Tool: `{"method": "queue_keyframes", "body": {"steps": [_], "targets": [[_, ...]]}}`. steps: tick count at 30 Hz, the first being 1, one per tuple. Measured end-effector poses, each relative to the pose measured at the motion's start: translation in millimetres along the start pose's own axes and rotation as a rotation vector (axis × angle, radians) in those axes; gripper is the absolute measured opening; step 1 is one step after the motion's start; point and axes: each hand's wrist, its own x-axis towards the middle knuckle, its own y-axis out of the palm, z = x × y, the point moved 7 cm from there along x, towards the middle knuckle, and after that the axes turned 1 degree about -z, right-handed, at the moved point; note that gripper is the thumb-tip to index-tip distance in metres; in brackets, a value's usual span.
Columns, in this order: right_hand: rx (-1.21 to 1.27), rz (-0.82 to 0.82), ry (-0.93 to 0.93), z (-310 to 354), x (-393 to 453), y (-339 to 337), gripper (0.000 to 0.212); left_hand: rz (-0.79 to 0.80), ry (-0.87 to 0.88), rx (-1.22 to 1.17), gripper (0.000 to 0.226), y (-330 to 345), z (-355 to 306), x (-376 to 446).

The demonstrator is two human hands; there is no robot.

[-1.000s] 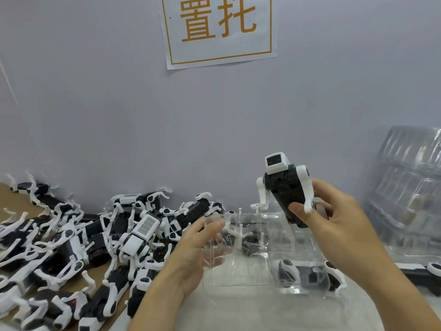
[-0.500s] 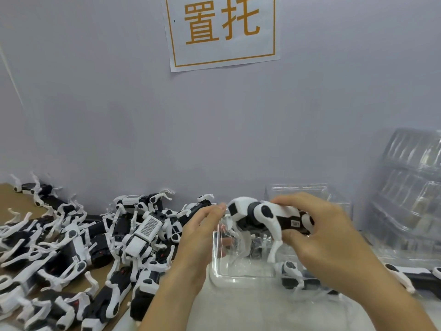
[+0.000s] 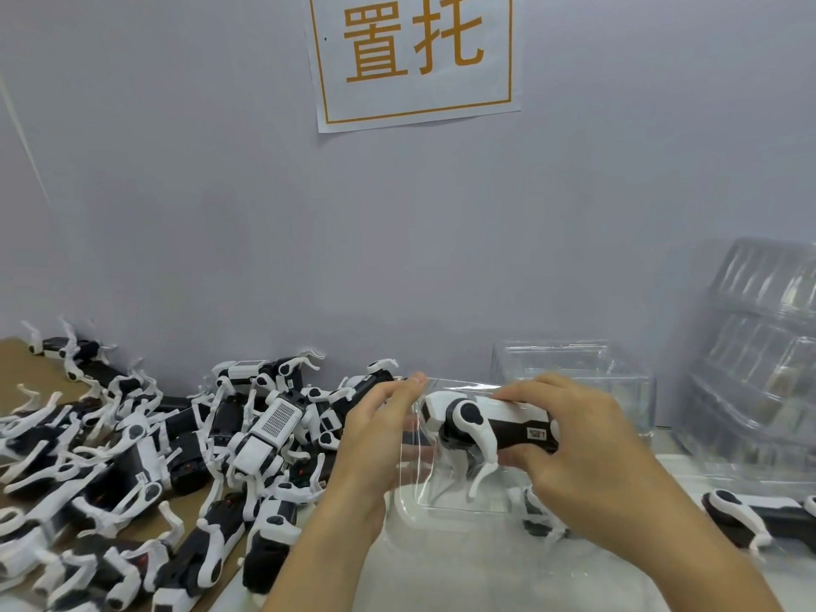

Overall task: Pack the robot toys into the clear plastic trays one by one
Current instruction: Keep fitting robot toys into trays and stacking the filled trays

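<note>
Head view: right hand grips robot toy (rear hidden); left hand flat against clear tray.

one head view, close, forward-down over hands toward wall

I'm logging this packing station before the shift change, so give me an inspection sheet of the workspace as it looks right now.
Surface: brown cardboard at left, a pale white table in front.
Job's things: one robot toy held over the clear tray; another toy lies beside that tray.
Clutter: a pile of loose toys at left; one more toy at right.
Grippers: right hand grips the held toy; left hand steadies the tray's left wall with straight fingers.
Cables: nothing seen.
Surroundings: grey wall with a paper sign; an empty clear box and a stack of clear trays at right.
</note>
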Motion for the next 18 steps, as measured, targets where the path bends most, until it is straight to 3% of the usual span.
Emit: {"method": "queue_keyframes", "body": {"steps": [4,9,13,18], "targets": [[0.001,-0.003,-0.010,5.0,-0.4,-7.3,0.039,0.008,0.020,0.006,0.019,0.5,-11.0,-3.9],[0.041,0.007,-0.020,15.1,-4.3,-19.2,0.040,0.122,-0.063,0.026,0.037,-2.1,-16.4,-3.3],[0.020,0.164,0.007,19.2,-10.0,-19.5,0.037,0.309,-0.126,0.038,0.022,2.6,-20.4,-4.3],[-0.077,0.359,0.052,20.5,-17.5,-11.9,0.035,0.282,-0.153,0.181,0.022,-4.8,1.6,7.4]]}}
